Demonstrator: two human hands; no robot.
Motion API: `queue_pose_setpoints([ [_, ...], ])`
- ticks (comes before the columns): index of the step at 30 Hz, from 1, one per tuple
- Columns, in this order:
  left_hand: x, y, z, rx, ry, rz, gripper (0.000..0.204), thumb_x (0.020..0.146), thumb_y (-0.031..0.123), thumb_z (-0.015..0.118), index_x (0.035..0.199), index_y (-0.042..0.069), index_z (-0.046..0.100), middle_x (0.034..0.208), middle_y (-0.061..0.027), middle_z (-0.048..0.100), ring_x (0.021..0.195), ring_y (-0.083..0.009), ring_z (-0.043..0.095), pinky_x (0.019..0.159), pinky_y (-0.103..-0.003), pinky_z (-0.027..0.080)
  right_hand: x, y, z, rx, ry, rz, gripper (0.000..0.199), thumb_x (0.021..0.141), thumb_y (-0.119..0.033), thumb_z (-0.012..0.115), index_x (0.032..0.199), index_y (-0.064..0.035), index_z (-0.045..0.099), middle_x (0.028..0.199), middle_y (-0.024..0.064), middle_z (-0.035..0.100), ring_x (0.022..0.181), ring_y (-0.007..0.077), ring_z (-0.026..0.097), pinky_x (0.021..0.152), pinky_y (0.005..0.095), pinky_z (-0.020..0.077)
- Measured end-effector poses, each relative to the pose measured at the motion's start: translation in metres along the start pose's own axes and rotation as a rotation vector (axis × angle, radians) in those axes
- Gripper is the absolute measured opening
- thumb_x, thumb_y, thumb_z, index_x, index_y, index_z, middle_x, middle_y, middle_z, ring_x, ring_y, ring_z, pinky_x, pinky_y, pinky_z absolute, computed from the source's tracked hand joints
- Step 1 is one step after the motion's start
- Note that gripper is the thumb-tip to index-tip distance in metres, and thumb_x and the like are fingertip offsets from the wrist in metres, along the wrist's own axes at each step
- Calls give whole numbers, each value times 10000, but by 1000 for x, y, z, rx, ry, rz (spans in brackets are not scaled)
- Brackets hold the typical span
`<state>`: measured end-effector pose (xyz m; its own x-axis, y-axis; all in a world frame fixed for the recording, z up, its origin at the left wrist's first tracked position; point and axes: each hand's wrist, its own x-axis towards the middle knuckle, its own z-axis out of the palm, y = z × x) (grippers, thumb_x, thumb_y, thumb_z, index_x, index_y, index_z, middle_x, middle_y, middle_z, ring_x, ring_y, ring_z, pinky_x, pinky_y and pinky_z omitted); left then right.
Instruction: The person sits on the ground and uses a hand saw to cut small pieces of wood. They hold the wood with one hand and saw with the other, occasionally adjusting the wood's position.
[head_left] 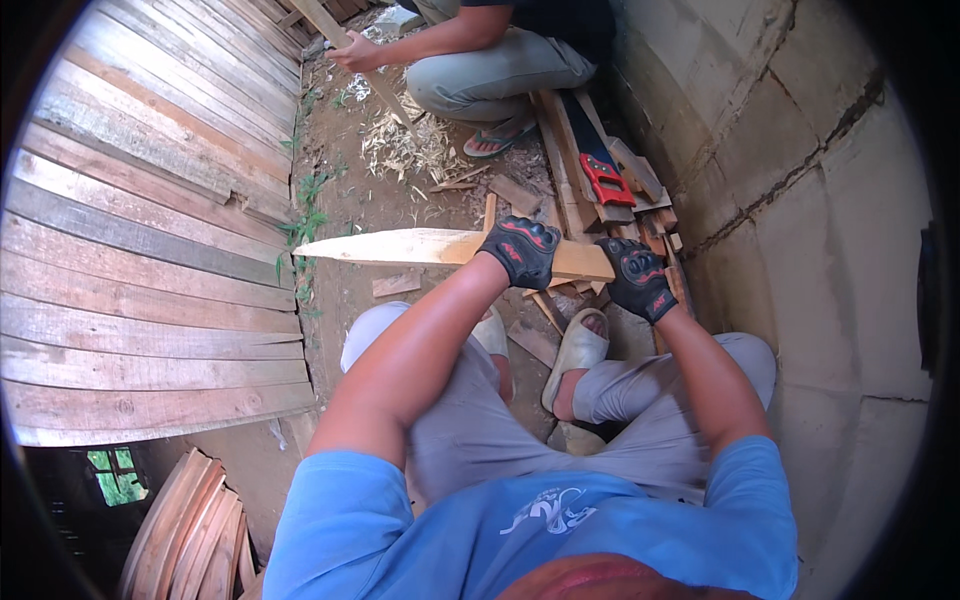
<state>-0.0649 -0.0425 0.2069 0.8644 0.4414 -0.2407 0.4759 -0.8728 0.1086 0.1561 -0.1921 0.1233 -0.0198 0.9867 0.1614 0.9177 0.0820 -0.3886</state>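
Observation:
A pale wooden stake (400,246) lies crosswise in front of me, its sharpened point toward the plank wall on the left. Wrapped round it past the middle is my left hand (521,250), in a black glove with red trim. At the stake's blunt right end, my right hand (641,279) is closed in a matching glove, its fingertips partly hidden behind the wood. The whittled part of the stake looks lighter than the yellowish butt between my hands.
Ahead, another person (500,75) squats holding a long wooden stick (385,98) over wood shavings (405,145). A red-handled saw (604,180) rests on wood pieces by the block wall (790,200). Plank wall (150,250) at left; curved boards (190,530) stacked lower left.

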Motion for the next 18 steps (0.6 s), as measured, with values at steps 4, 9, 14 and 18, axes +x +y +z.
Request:
queue_pose_setpoints([
  [4,6,2,-24,-24,-134,-36,683,714,645,814,1120,98,767,1098,-193,782,1036,-359,763,900,-474,606,1,9,-7,8,3,48,473,822,-165,752,1282,-96,663,1168,181,722,1094,386,699,934,503,554],
  [9,6,-28,-53,-106,-371,-132,968,611,836,825,1197,69,764,1139,-213,777,1059,-352,760,920,-467,590,4,11,-11,-65,178,-22,497,790,-169,760,1272,-116,654,1180,176,710,1127,393,678,984,510,528],
  [14,0,-28,-45,-108,-354,-122,889,682,768,821,1252,89,751,1173,-197,770,1108,-367,736,961,-463,574,3,7,-16,-164,327,-102,624,750,-327,874,1302,-119,670,1196,136,709,1134,349,677,1036,475,519],
  [18,-10,-38,-29,-30,-257,-140,774,774,664,809,1279,85,719,1214,-194,755,1154,-388,713,995,-486,560,9,-1,-31,-72,34,92,646,762,-514,869,1243,-110,717,1128,138,737,1072,343,707,978,478,549],
])
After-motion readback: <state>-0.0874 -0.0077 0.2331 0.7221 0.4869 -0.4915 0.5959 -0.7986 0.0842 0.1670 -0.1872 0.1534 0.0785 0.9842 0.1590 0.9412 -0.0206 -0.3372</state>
